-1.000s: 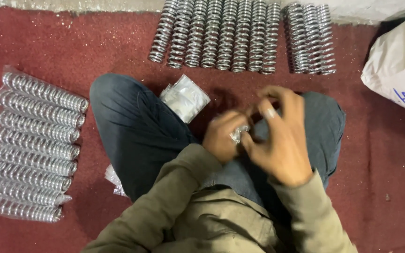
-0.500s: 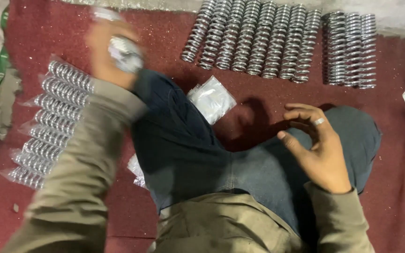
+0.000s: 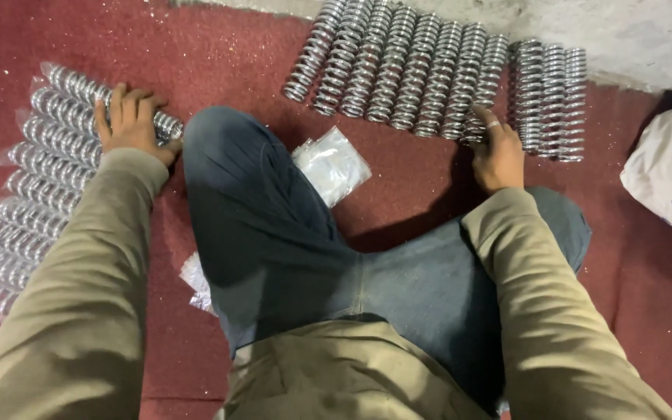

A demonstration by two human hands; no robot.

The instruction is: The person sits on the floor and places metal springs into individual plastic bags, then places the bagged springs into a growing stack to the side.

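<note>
1. Red carpet (image 3: 398,194) lies under everything I see.
2. Half a second ago my left hand (image 3: 130,120) was raised with a wrapped spring; now its spread fingers press that plastic-wrapped shiny steel coil spring (image 3: 166,124) beside the wrapped row.
3. My right hand (image 3: 498,152), then empty at the knee, now has its fingertips on a bare chrome coil spring (image 3: 482,101); I cannot tell whether they pinch it.

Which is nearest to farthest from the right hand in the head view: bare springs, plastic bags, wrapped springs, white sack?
From the right hand:
1. Bare springs, touched, ahead of it.
2. Plastic bags and white sack, on opposite sides, too close to call.
3. Wrapped springs, far left, under the left hand.
</note>
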